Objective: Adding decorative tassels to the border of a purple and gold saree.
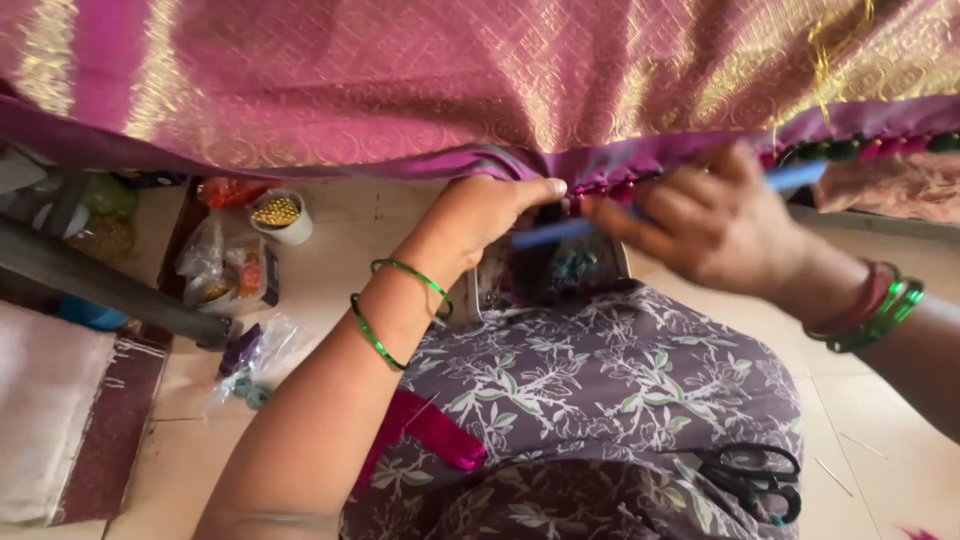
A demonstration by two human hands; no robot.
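Pinching the soft, slippery purple silk cloth (480, 90) at its near beaded hem (600, 187), the left hand (480, 215) steadies it while the right hand (715, 220) grips a light blue hooked tool (560, 232).

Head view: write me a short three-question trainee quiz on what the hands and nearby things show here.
1. True or false: the right hand holds a blue rod-shaped tool.
2. Which item lies on the lap of the floral-print garment? A) black scissors B) a cup of gold beads C) a plastic bag
3. Fill in: the left hand pinches the hem of the ____ and gold fabric.

Key:
1. True.
2. A; the black scissors lie on the lap, while the cup of gold beads stands on the floor.
3. Pink.
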